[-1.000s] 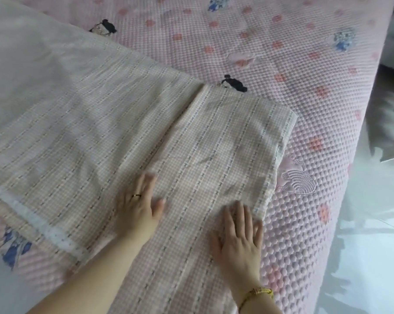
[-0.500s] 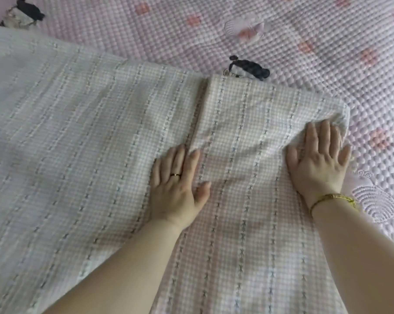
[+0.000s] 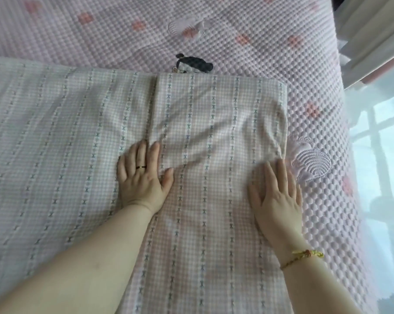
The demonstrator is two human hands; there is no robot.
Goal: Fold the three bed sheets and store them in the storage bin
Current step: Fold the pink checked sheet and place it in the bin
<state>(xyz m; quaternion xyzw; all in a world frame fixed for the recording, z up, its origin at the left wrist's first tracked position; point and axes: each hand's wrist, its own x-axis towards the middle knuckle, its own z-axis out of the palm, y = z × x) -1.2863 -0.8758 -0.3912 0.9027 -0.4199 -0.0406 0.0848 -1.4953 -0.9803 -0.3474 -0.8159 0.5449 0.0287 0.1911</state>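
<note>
Right hand (image 3: pixel 276 193) slid back along the bed sheet (image 3: pixel 214 123) edge; left hand (image 3: pixel 144 177) stayed mid-sheet; both flat, gripping nothing; fold nearly smoothed

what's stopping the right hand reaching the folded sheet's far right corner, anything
Probably nothing, so likely yes. The right hand rests flat on the folded sheet near its right edge; the far right corner lies straight ahead of it, uncovered, with only fabric between.
</note>
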